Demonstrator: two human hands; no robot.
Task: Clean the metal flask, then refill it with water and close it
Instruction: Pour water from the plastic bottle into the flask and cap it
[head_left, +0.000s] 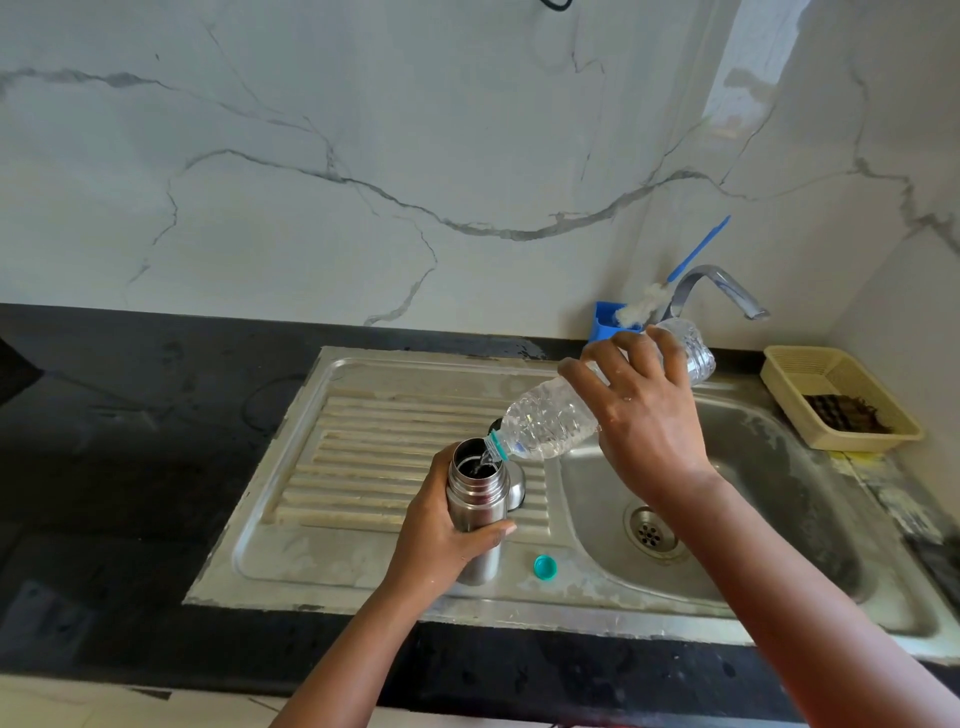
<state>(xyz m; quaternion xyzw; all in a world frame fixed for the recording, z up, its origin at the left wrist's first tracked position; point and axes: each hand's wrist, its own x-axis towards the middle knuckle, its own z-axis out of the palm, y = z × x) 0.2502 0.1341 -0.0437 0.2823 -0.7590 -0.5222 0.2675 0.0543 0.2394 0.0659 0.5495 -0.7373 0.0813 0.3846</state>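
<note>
Refill stage under way. The metal flask (477, 506) stands upright on the ribbed drainboard (363, 457) of the steel sink (727, 519), just left of the basin, mouth open. The left hand (441, 535) is wrapped round the flask's lower body. The right hand (644, 415) grips the clear plastic bottle (550, 421), tilted neck-down, its mouth touching the flask's rim; a thin stream runs in. Fill level inside the flask cannot be read.

Cleaning looks done, judging by the pouring. Left: finish filling, fit the flask's lid (probably the rounded metal piece (515, 488) just behind the flask, partly hidden).

Teal bottle cap (544, 566) lies near the flask's base, basin side. Front edge of the dark surface (130, 441) is near the flask; open drainboard to its left, basin drop to its right. Tap (722, 286) and blue brush (696, 249) sit beyond the basin, well apart.
</note>
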